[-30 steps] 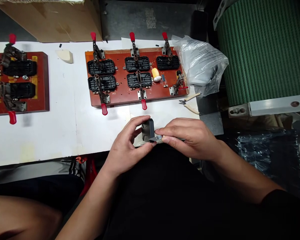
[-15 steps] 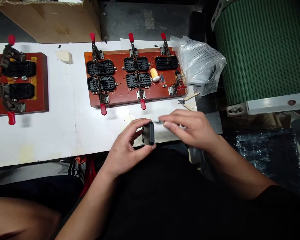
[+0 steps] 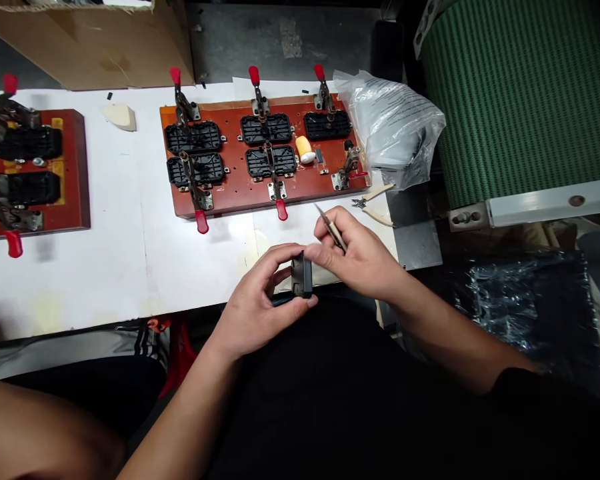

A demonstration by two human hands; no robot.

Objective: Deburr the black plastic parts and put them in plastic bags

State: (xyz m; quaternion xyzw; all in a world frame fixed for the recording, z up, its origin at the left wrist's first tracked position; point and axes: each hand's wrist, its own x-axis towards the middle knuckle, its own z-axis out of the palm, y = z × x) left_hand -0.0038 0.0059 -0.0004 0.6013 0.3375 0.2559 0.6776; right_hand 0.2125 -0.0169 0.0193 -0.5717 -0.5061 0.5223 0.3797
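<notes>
My left hand grips a small black plastic part on edge at the near edge of the white table. My right hand is closed round a thin blade tool, whose tip points up and away, and its fingertips also touch the black part. Beyond my hands lies a red-brown jig board with several black parts held under red-handled toggle clamps.
A second jig board sits at the far left. A crumpled plastic bag and small cutters lie right of the near jig. A green ribbed belt runs on the right, a cardboard box behind.
My right hand lifted the blade off the black part, swung it up and now holds it tip-up while touching the part. The left hand kept its grip.
</notes>
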